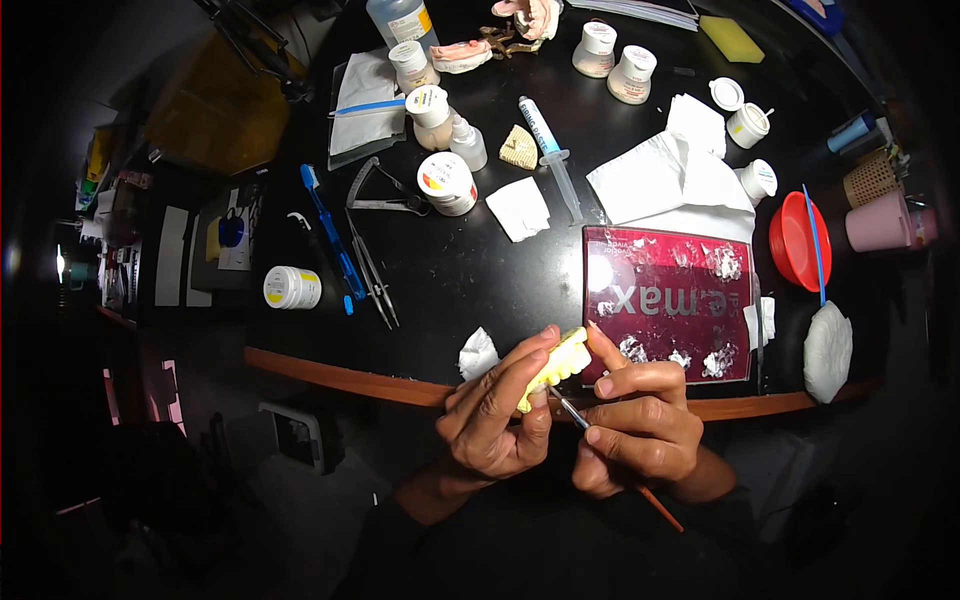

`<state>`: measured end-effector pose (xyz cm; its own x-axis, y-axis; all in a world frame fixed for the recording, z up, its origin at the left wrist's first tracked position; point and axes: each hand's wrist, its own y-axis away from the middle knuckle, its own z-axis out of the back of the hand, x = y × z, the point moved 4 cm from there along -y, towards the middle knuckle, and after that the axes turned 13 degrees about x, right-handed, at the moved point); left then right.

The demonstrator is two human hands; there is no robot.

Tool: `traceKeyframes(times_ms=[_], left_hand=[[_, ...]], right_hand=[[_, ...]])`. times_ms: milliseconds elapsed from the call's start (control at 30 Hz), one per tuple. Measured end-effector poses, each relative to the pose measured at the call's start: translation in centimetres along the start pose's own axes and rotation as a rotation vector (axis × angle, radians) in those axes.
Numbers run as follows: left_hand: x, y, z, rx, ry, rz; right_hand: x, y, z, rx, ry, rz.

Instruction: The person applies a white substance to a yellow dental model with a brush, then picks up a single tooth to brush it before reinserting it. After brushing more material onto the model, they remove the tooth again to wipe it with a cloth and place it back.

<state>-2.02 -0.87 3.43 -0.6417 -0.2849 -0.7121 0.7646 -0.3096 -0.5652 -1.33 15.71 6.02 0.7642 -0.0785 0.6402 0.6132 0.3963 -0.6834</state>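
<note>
A yellow dental model (562, 362) is held in my left hand (497, 418), with the fingers wrapped around its left side. My right hand (645, 425) pinches a thin brush (570, 408) with a metal ferrule and a reddish-brown handle. The brush tip is at the lower edge of the model, and a finger of my right hand reaches to the model's right end. Behind my hands, a dark red glass plate (665, 290) marked "e.max" carries several patches of white paste. A crumpled white tissue (478, 353) lies just beyond my left hand.
Several white-lidded jars (446, 184), a syringe (550, 160) and white tissues (660, 170) stand or lie farther back. Left are tweezers (372, 275), a blue toothbrush (335, 240) and a jar (292, 288). Right are a red bowl (795, 245) and a white pad (828, 352).
</note>
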Motion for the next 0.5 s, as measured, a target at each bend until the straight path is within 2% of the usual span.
traceKeyframes(times_ms=[500], left_hand=[[-0.07, 0.00, 0.12, -0.001, 0.020, 0.017]], right_hand=[[0.02, -0.01, 0.00, 0.024, -0.014, -0.004]])
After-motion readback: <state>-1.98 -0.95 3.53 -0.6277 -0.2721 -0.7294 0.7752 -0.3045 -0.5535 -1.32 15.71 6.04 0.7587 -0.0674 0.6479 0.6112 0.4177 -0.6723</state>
